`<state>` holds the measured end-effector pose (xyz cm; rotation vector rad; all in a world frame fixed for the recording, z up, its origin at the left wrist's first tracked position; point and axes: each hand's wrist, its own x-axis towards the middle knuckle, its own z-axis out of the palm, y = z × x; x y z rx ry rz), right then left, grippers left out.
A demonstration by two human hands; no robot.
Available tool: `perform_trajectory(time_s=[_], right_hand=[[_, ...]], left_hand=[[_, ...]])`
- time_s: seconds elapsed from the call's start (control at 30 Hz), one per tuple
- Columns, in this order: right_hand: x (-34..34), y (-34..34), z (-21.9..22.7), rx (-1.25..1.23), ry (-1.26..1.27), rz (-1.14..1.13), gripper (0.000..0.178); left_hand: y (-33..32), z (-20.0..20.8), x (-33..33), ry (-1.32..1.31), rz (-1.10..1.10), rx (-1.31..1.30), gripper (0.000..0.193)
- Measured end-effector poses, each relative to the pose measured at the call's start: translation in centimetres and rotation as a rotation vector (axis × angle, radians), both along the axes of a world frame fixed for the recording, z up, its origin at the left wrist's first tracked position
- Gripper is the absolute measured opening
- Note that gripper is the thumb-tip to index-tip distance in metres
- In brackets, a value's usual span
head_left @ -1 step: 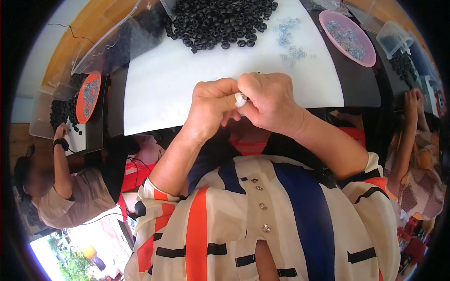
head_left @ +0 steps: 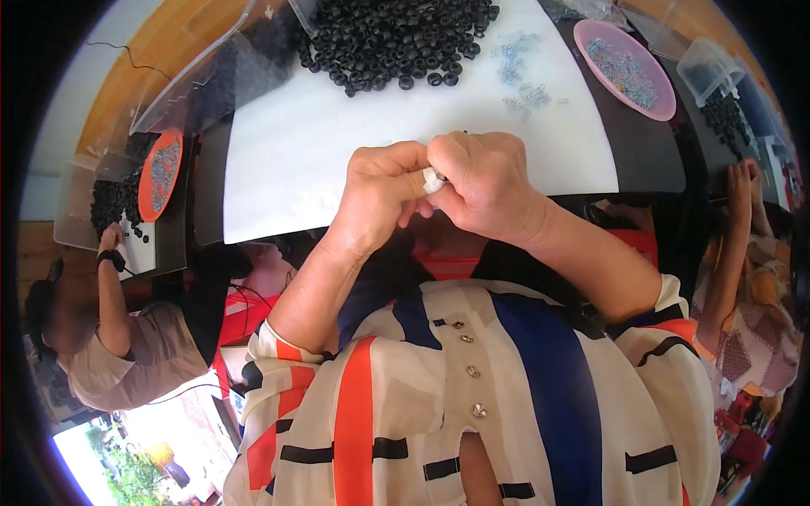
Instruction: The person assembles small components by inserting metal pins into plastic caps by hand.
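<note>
Over the near part of a white sheet [head_left: 287, 177] my two hands meet, their fingers pinched together. My left hand [head_left: 375, 187] is closed, with a white wrapping [head_left: 434, 180] on its thumb tip. My right hand [head_left: 489, 179] is closed against it, fingers curled inward. A small dark bit shows at the wrapped thumb, but the fingers hide most of whatever they hold. Beyond the hands lies a heap of small black ring-like parts [head_left: 396, 38]. Small, pale metallic pieces [head_left: 523, 72] are scattered to the right of the heap.
A pink bowl [head_left: 666, 105] of small metal pieces stands at far right, an orange bowl [head_left: 144, 190] at left. A clear plastic bin [head_left: 211, 88] borders the sheet. Co-workers sit on both sides, one person's hand [head_left: 110, 237] at left, another's hands [head_left: 742, 173] at right.
</note>
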<state>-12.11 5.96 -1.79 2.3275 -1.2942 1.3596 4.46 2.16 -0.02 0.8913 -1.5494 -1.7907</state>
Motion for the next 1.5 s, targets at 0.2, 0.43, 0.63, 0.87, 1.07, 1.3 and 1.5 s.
perform_trajectory(time_s=[0.2, 0.43, 0.63, 0.87, 1.07, 1.3, 1.5], right_hand=[[-0.3, 0.1, -0.2, 0.169, -0.165, 0.017, 0.028], [-1.7, -0.1, 2.3, 0.455, 0.177, -0.065, 0.025], [-1.8, -1.8, 3.5, 0.733, 0.197, 0.029, 0.020], [-2.5, -3.6, 4.9, 1.097, -0.032, 0.141, 0.025], [-2.3, -4.0, 5.0, 1.207, -0.139, 0.114, 0.026], [-2.4, -4.1, 4.9, 1.207, -0.254, 0.107, 0.027], [-2.3, -4.3, 5.2, 1.239, -0.308, 0.077, 0.029]], left_hand=[[0.4, 0.8, -0.4, -0.128, 0.038, 0.003, 0.015], [0.9, 1.3, 0.2, -0.225, 0.342, -0.554, 0.014], [0.7, -0.7, 0.3, -0.160, 0.295, -0.587, 0.012], [0.4, -1.2, -0.2, -0.158, 0.211, -0.608, 0.017], [-0.5, -0.2, -0.2, -0.228, 0.028, -0.664, 0.021], [-1.7, 1.3, -0.6, -0.332, -0.023, -0.366, 0.020], [-2.8, 1.9, -0.7, -0.382, -0.075, -0.246, 0.022]])
